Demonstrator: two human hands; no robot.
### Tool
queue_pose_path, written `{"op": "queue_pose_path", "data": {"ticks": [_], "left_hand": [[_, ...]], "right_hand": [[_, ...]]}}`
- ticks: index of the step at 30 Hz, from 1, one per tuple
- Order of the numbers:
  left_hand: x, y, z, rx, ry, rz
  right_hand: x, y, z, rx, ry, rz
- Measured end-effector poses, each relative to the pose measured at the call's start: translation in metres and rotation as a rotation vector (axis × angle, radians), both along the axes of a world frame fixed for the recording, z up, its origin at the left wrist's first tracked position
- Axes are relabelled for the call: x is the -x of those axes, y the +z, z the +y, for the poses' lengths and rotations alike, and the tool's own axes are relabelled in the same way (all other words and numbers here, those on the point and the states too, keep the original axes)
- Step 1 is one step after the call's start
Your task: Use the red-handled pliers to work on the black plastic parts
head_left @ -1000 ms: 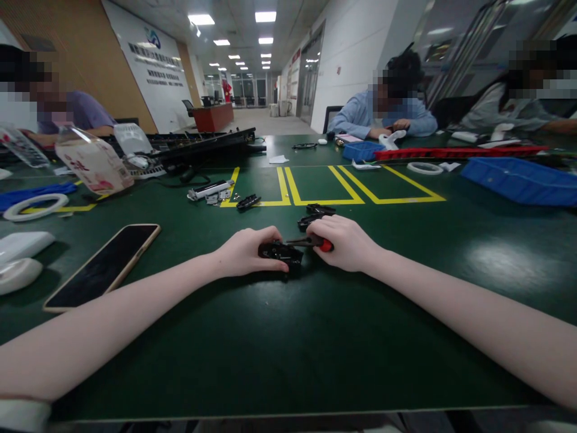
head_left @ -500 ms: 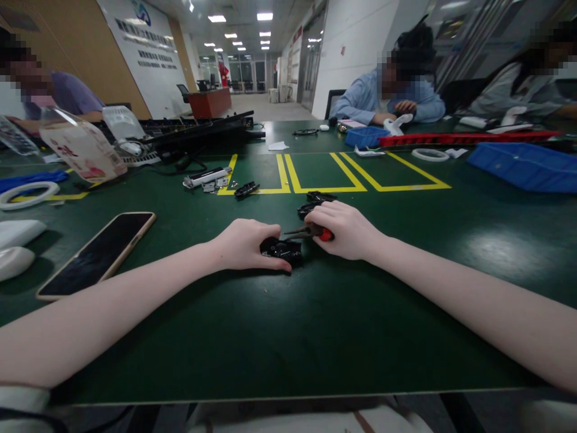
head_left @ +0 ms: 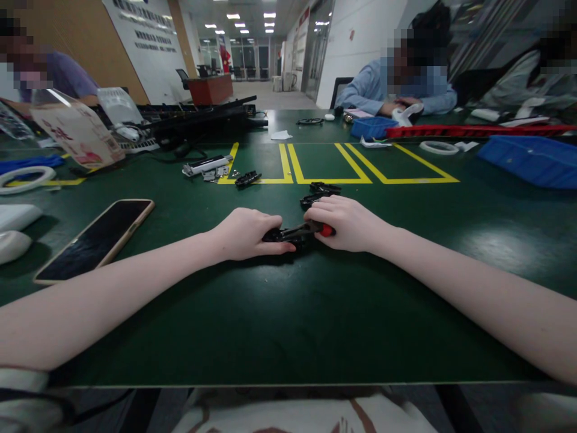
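Observation:
My left hand (head_left: 247, 233) is closed around a small black plastic part (head_left: 273, 235), thumb along its near side and fingers behind it. In my right hand (head_left: 345, 224) is a pair of pliers (head_left: 311, 228) with a red handle showing by the palm. Their dark jaws point left and lie over the black part, seemingly touching it; the exact contact is too small to make out. Just beyond my right fingers, more black parts (head_left: 321, 190) rest on the green table (head_left: 270, 325).
A phone (head_left: 99, 237) lies left of my left forearm, beside white objects (head_left: 15, 219). Farther off are a single black piece (head_left: 247, 179), a metal-and-white part (head_left: 207, 165), yellow tape outlines, a blue bin (head_left: 532, 159) and a red strip (head_left: 478, 130). Other people sit across the table.
The plier jaws have come down and left onto the black part, from just above its right end. The view has tilted slightly downward.

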State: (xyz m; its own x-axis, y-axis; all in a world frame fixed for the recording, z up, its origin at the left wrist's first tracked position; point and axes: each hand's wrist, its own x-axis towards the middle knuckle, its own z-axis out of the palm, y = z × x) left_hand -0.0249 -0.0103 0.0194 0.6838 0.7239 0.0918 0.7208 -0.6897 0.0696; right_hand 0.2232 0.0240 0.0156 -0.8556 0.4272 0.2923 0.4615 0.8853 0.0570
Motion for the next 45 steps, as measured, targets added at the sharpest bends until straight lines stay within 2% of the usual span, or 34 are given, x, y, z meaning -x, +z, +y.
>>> {"op": "queue_pose_path", "data": {"ticks": [10, 17, 21, 28, 31, 36, 41, 45], "left_hand": [[0.002, -0.002, 0.000, -0.108, -0.025, 0.015], [0.003, -0.003, 0.000, -0.108, -0.044, -0.011], [0.005, -0.004, 0.000, -0.090, -0.059, -0.050], [0.007, -0.005, 0.002, 0.027, -0.085, -0.117], [0.008, -0.005, 0.002, 0.038, -0.069, -0.136], [0.009, -0.006, 0.003, 0.029, -0.079, -0.140], [0.008, -0.004, 0.002, 0.078, -0.059, -0.196], [0.007, -0.003, 0.002, 0.089, -0.031, -0.225]], "right_hand": [[0.002, 0.004, -0.002, 0.005, -0.019, -0.064], [0.000, 0.001, -0.001, 0.013, -0.011, -0.035], [-0.002, -0.003, -0.003, 0.030, -0.021, 0.052], [-0.001, -0.001, -0.010, 0.229, -0.148, 0.342], [0.000, 0.000, -0.012, 0.250, -0.190, 0.416], [0.000, 0.000, -0.009, 0.241, -0.247, 0.423], [0.001, 0.006, -0.010, 0.388, -0.327, 0.482], [-0.001, 0.011, -0.014, 0.520, -0.411, 0.424]]}}
